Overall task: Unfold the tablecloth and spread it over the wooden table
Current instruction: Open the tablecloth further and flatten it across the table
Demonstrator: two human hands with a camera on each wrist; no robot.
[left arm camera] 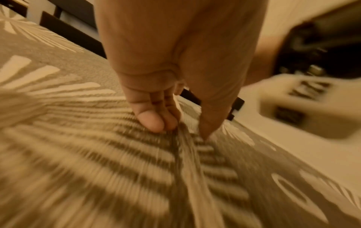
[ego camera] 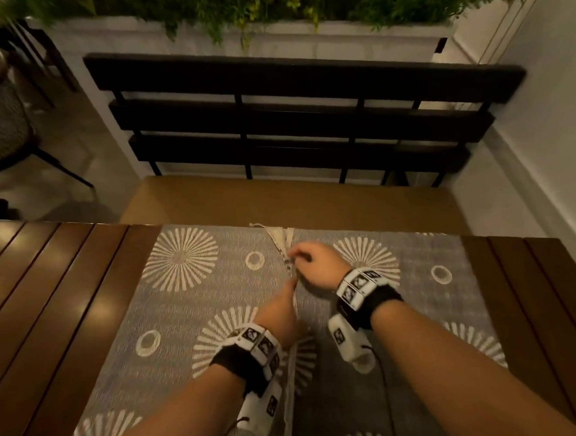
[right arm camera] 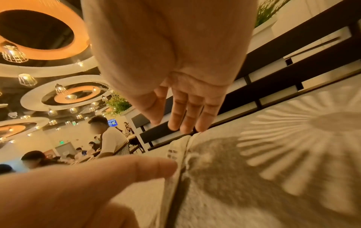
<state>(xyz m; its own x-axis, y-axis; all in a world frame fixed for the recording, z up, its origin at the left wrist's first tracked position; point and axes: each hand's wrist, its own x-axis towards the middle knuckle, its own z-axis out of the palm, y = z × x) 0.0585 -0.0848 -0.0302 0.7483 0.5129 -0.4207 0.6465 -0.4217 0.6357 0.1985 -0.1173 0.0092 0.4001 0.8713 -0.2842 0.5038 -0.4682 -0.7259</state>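
Grey cloth with pale sunbursts and rings, the tablecloth, lies along the middle of the wooden table, reaching its far edge; bare slats show at the left and right edges. A raised fold with a pale underside runs down the cloth's centre. My left hand pinches that fold between its curled fingertips and thumb. My right hand sits just beyond it toward the far edge, fingers loosely extended over the hem; I cannot tell whether they grip it. Past the far edge stand a tan seat and a dark slatted bench back, with a white planter behind. A wire chair stands off the far left corner.
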